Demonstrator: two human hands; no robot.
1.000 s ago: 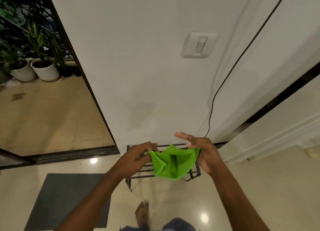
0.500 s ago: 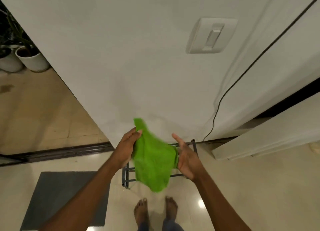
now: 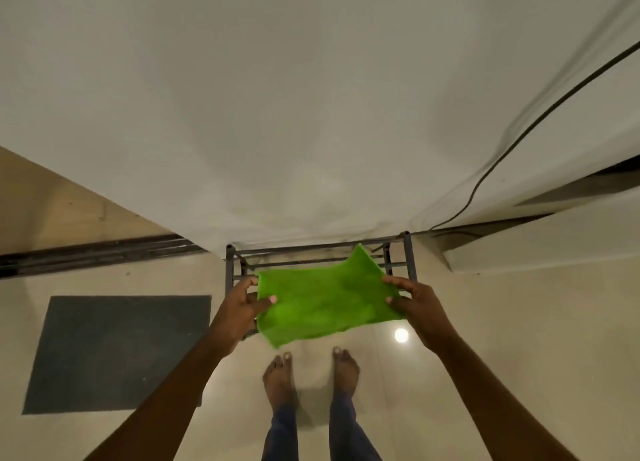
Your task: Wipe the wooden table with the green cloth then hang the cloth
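The green cloth (image 3: 325, 299) is spread out flat between both hands, above a low black metal rack (image 3: 231, 266) that stands against the white wall. My left hand (image 3: 242, 308) pinches the cloth's left edge. My right hand (image 3: 415, 305) pinches its right edge. The cloth's far right corner points up over the rack's rails. The cloth covers most of the rack's top; whether it touches the rails I cannot tell. No wooden table is in view.
A dark grey mat (image 3: 114, 353) lies on the glossy tiled floor at the left. A black cable (image 3: 519, 138) runs down the wall to the rack's right corner. My bare feet (image 3: 311, 374) stand just before the rack. A door track (image 3: 90, 253) crosses the left.
The cloth went from bunched, then hanging from my left hand, to stretched flat between both hands. My view tilted down and closer to the rack.
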